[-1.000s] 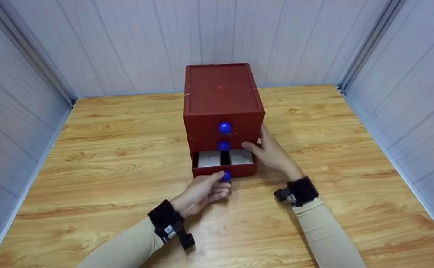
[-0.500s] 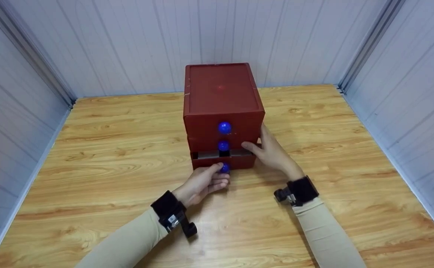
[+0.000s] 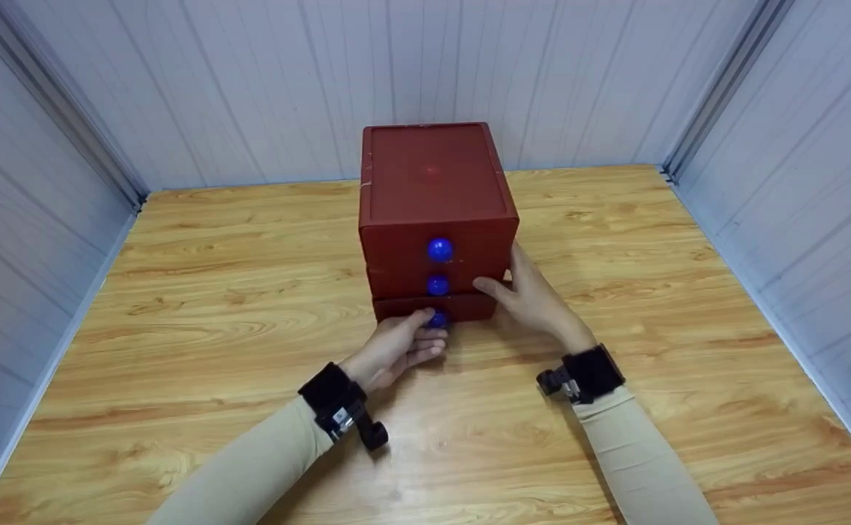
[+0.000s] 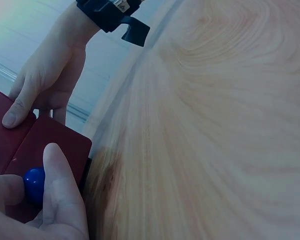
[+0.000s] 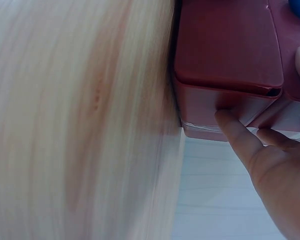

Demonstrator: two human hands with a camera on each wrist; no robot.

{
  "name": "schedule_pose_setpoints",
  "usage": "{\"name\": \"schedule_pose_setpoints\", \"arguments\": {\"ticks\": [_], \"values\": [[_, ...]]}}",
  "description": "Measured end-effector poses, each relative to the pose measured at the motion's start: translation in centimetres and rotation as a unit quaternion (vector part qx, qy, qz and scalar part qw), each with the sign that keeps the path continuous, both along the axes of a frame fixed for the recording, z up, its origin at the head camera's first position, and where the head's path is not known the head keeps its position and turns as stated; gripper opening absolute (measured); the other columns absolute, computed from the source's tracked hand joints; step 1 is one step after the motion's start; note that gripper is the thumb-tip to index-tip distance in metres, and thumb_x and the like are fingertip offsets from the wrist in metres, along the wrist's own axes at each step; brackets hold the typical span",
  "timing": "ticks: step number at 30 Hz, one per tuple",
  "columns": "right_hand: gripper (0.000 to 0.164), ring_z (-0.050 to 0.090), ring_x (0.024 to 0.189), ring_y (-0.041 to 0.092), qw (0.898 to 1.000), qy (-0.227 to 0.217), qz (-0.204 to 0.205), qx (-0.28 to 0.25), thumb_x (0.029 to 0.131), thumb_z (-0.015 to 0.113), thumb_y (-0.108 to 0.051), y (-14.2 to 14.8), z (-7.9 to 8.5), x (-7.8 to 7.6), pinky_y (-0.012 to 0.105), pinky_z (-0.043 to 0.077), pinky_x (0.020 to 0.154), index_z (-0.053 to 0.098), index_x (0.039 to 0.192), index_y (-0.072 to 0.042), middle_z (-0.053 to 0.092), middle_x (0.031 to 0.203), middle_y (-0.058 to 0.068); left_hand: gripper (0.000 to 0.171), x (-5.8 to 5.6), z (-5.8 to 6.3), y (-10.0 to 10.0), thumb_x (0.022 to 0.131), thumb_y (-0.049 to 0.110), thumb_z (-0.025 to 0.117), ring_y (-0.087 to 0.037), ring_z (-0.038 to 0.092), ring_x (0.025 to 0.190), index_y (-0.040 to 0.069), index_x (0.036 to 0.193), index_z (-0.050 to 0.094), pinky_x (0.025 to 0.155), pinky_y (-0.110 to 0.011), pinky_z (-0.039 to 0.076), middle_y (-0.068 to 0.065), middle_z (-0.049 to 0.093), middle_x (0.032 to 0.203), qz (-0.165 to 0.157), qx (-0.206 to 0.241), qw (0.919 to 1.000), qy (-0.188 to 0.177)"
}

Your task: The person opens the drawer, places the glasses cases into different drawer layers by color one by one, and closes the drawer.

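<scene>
A dark red drawer cabinet (image 3: pixel 436 175) stands on the table, its three drawer fronts facing me, each with a round blue knob. The bottom drawer (image 3: pixel 472 306) looks pushed in, or nearly so. My left hand (image 3: pixel 396 348) pinches the bottom blue knob (image 4: pixel 34 185) between thumb and fingers, as the left wrist view shows. On the cabinet's right side lies my right hand (image 3: pixel 542 302). Its thumb rests on the middle drawer front, while fairly straight fingers (image 5: pixel 235 131) touch the side wall. Above are the middle knob (image 3: pixel 437 285) and top knob (image 3: pixel 440 249), untouched.
Wood-grain table (image 3: pixel 235 292) extends around the cabinet. A pale panelled wall (image 3: pixel 265 87) rises behind, with side walls to the left and right. Both wrists carry black straps with small cameras.
The bottom drawer has slid back into the cabinet, hiding the white items seen inside it earlier. My left hand has moved forward with the knob. The right hand has stayed in place.
</scene>
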State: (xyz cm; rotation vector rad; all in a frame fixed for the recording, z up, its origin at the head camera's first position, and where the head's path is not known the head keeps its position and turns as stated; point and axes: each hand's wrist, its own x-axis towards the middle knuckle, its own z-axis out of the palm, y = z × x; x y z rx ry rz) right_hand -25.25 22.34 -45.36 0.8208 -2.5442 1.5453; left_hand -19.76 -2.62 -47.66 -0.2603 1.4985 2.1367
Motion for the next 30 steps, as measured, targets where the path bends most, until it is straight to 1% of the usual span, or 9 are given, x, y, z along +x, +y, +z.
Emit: {"name": "schedule_pose_setpoints", "arguments": {"ticks": [4, 9, 16, 21, 26, 28, 30], "values": [[0.084, 0.048, 0.143, 0.028, 1.0, -0.015, 0.0, -0.006, 0.104, 0.071, -0.024, 0.0, 0.0, 0.0, 0.051, 0.049, 0.114, 0.018, 0.168, -0.014, 0.042, 0.16, 0.011, 0.03, -0.3, 0.0, 0.1, 0.111, 0.02, 0.056, -0.018, 0.073, 0.079, -0.004, 0.129, 0.059, 0.08, -0.025, 0.063, -0.011, 0.073, 0.095, 0.003, -0.001, 1.0, 0.002], [0.082, 0.048, 0.145, 0.028, 1.0, -0.026, 0.006, -0.015, 0.105, 0.069, -0.023, -0.1, 0.0, 0.1, 0.048, 0.052, 0.112, 0.018, 0.169, -0.014, 0.04, 0.161, 0.011, 0.028, -0.5, -0.1, 0.1, 0.111, 0.02, 0.057, -0.018, 0.073, 0.077, -0.003, 0.126, 0.06, 0.078, -0.024, 0.064, -0.011, 0.073, 0.092, 0.008, -0.002, 1.0, 0.003], [0.082, 0.048, 0.145, 0.028, 1.0, -0.023, 0.009, -0.017, 0.105, 0.069, -0.023, 0.0, 0.1, 0.1, 0.045, 0.052, 0.111, 0.018, 0.169, -0.014, 0.04, 0.161, 0.011, 0.029, -0.7, -0.2, 0.2, 0.11, 0.021, 0.058, -0.017, 0.073, 0.077, -0.003, 0.126, 0.06, 0.077, -0.024, 0.063, -0.01, 0.073, 0.092, 0.009, -0.006, 0.9999, 0.013], [0.082, 0.048, 0.145, 0.029, 1.0, -0.024, 0.003, -0.011, 0.105, 0.069, -0.024, 0.0, 0.1, 0.1, 0.046, 0.053, 0.111, 0.018, 0.169, -0.015, 0.04, 0.162, 0.011, 0.034, -0.6, -0.2, 0.1, 0.111, 0.023, 0.057, -0.016, 0.073, 0.076, -0.006, 0.128, 0.06, 0.076, -0.024, 0.064, -0.01, 0.073, 0.093, -0.006, -0.011, 0.9998, 0.016], [0.084, 0.049, 0.145, 0.031, 0.999, -0.034, 0.008, -0.013, 0.105, 0.069, -0.022, 0.3, -0.1, 0.3, 0.049, 0.052, 0.112, 0.016, 0.17, -0.017, 0.038, 0.164, 0.012, 0.045, -0.1, -0.4, -0.5, 0.112, 0.03, 0.056, -0.015, 0.073, 0.075, -0.011, 0.131, 0.059, 0.076, -0.025, 0.064, -0.009, 0.072, 0.093, -0.037, -0.025, 0.9986, 0.028], [0.084, 0.048, 0.144, 0.034, 0.999, -0.035, 0.019, -0.011, 0.106, 0.068, -0.019, 0.7, -0.1, 0.5, 0.05, 0.052, 0.111, 0.014, 0.17, -0.018, 0.035, 0.165, 0.013, 0.046, 0.4, -0.4, -0.9, 0.112, 0.03, 0.056, -0.015, 0.073, 0.077, -0.011, 0.133, 0.059, 0.076, -0.026, 0.064, -0.01, 0.072, 0.095, -0.049, -0.04, 0.9971, 0.044], [0.085, 0.048, 0.144, 0.037, 0.999, -0.04, 0.03, -0.002, 0.106, 0.067, -0.018, 1.3, 0.1, 0.8, 0.051, 0.053, 0.11, 0.011, 0.171, -0.02, 0.031, 0.168, 0.014, 0.045, 1.0, -0.3, -1.6, 0.112, 0.027, 0.056, -0.016, 0.072, 0.08, -0.01, 0.137, 0.059, 0.077, -0.026, 0.064, -0.013, 0.072, 0.1, -0.053, -0.059, 0.9948, 0.064]]}}
